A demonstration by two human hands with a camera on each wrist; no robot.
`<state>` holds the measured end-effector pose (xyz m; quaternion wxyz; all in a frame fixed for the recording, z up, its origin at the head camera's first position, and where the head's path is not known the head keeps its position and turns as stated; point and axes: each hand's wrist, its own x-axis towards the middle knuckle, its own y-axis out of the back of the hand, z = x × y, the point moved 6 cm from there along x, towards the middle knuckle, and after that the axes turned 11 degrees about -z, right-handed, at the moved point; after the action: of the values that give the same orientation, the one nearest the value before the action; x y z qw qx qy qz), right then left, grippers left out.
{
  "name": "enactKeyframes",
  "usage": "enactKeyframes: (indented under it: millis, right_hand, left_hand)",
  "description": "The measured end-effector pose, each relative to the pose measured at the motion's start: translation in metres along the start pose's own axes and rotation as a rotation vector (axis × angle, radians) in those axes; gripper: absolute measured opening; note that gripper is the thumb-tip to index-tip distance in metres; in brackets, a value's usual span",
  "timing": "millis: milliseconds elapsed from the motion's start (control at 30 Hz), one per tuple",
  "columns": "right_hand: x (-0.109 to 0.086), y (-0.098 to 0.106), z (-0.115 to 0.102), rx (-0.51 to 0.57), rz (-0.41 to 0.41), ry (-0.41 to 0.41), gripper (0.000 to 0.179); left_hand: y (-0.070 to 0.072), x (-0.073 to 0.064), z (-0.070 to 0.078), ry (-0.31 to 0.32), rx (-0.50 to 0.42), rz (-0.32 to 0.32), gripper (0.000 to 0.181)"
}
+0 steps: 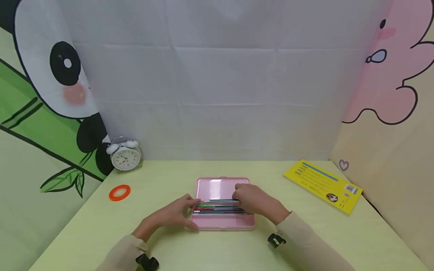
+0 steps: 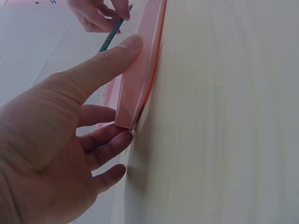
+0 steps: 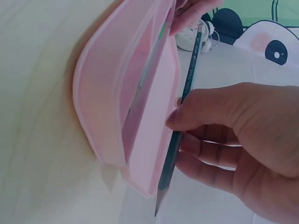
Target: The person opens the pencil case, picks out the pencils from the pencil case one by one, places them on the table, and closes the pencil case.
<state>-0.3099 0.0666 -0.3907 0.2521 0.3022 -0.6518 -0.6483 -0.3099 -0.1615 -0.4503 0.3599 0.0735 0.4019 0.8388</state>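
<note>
A pink pencil case (image 1: 225, 224) lies with its lid up on the table, several pencils (image 1: 220, 213) lying across it. My left hand (image 1: 176, 213) grips the left end of the case. In the left wrist view its thumb (image 2: 105, 63) presses the front wall, and the fingers bend round the corner. Above the case, my right hand (image 1: 252, 198) pinches a dark green pencil (image 3: 169, 161) between thumb and fingers. The sharpened tip points down and the other end towards the left hand in the right wrist view.
At the back left stands a white alarm clock (image 1: 126, 158), with an orange ring of tape (image 1: 119, 192) in front of it. A yellow book (image 1: 322, 184) lies at the back right. A white cloth (image 1: 223, 94) hangs behind the table (image 1: 210, 250).
</note>
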Motion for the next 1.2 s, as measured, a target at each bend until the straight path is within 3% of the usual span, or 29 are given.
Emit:
enactKeyframes:
  millis: [567, 833, 1067, 1200]
  right_hand:
    - [-0.037, 0.007, 0.038, 0.188, -0.076, -0.079, 0.016]
    - [-0.059, 0.001, 0.085, 0.408, -0.085, -0.197, 0.021]
    - [-0.081, 0.000, 0.121, 0.442, -0.062, -0.271, 0.022]
    - [-0.088, -0.005, 0.135, 0.467, -0.092, -0.298, 0.021]
  left_hand:
    - [-0.001, -0.001, 0.002, -0.036, 0.024, 0.003, 0.091]
    - [-0.001, -0.001, 0.002, -0.020, 0.020, 0.001, 0.090]
    - [-0.001, -0.001, 0.002, -0.015, 0.017, -0.002, 0.091]
    - [-0.001, -0.001, 0.002, -0.018, 0.012, -0.001, 0.091]
